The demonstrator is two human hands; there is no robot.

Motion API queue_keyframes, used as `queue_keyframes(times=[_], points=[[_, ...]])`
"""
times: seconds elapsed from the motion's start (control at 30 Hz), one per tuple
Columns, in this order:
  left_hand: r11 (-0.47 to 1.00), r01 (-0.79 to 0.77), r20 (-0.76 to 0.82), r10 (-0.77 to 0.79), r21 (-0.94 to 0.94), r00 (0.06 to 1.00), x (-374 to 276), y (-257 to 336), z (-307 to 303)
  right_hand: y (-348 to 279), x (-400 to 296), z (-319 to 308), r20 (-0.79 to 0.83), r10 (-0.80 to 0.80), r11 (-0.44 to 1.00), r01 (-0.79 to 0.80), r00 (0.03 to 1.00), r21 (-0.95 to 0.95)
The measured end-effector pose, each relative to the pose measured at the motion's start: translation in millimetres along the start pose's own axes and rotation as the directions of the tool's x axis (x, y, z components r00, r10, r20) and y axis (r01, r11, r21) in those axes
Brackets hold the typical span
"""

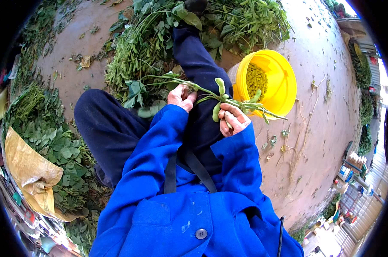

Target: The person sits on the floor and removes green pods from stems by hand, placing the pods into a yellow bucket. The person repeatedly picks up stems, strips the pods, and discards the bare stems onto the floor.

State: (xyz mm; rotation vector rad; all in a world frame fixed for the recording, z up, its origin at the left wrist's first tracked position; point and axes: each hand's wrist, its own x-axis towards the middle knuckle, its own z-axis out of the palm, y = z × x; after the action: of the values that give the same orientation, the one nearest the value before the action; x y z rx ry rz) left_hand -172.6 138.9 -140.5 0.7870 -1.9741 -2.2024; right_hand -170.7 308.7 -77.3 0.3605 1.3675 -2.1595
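A soybean stalk (pixel 210 92) with green pods lies across both hands, above my outstretched leg. My left hand (pixel 182 97) grips the stem toward its leafy end. Around the pods near the stalk's bare end, my right hand (pixel 231 120) has its fingers curled; a plump green pod (pixel 216 111) hangs beside its fingertips. Just beyond the right hand stands a yellow plastic bucket (pixel 280 83), tilted in view, with a layer of picked green pods (pixel 256 78) inside. The stalk's tip passes in front of the bucket's near rim.
Heaps of soybean plants lie left of my leg (pixel 142 54) and beyond it (pixel 255 22). More cut leafy plants (pixel 59 144) and a yellowish woven sack (pixel 30 173) are on the left. Thin stripped stalks (pixel 304 135) and leaf scraps litter the concrete floor (pixel 329 106) at right.
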Motion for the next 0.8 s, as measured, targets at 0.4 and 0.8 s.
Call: queue_keyframes(times=[0.4,0.8], points=[[0.996,-0.058,0.017,0.06,-0.073,0.998,-4.3,-5.8,-1.3,0.5,0.7,-0.7,-0.001,0.007,1.0,-0.007,1.0,0.018],[0.94,0.035,-0.051,-0.055,-0.338,0.997,-14.0,21.8,-13.5,2.1,-7.7,10.3,-0.029,0.045,0.999,-0.045,0.999,0.007]])
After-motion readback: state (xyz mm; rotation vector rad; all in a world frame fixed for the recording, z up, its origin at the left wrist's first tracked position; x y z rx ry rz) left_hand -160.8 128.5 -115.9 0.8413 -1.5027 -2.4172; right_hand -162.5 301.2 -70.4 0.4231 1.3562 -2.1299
